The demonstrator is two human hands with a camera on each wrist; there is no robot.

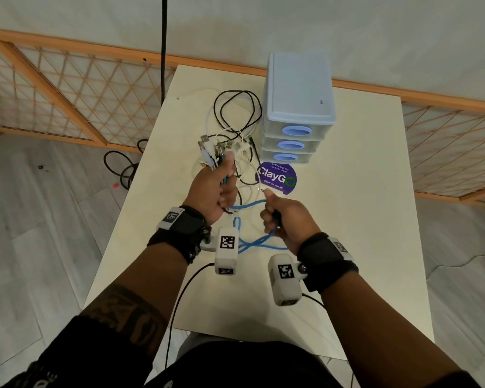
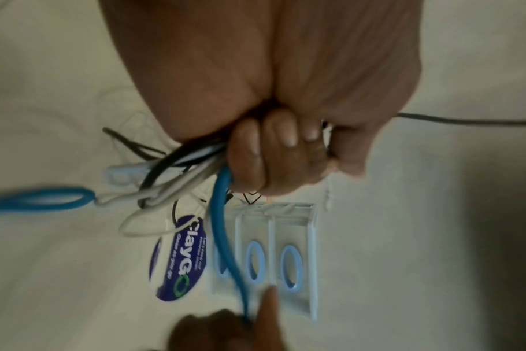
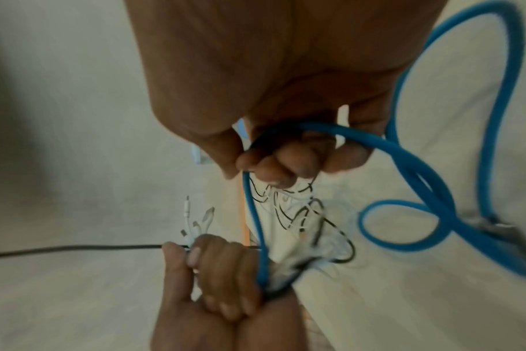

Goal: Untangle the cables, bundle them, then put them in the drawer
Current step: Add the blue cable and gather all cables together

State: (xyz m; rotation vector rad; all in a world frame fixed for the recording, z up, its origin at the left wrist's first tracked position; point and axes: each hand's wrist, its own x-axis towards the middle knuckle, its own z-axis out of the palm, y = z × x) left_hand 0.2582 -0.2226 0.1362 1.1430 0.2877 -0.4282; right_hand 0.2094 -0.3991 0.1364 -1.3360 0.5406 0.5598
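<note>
My left hand [image 1: 216, 189] grips a bunch of cables [image 1: 212, 154] in a fist above the table, their plug ends sticking up past the thumb. White, black and blue strands [image 2: 177, 175] hang out below the curled fingers [image 2: 274, 152]. A blue cable [image 1: 249, 204] runs from that fist to my right hand [image 1: 280, 217], which grips it; more of the blue cable [image 3: 412, 166] loops on the table behind the right hand. A loose tangle of black and white cables [image 1: 235, 113] lies beside the small plastic drawer unit [image 1: 300, 102], whose three drawers are closed.
A purple round sticker [image 1: 276, 177] lies on the white table [image 1: 347, 219] in front of the drawers. A black cord [image 1: 163, 46] hangs down behind the table's far left edge, and more black cable [image 1: 123, 166] lies on the floor to the left.
</note>
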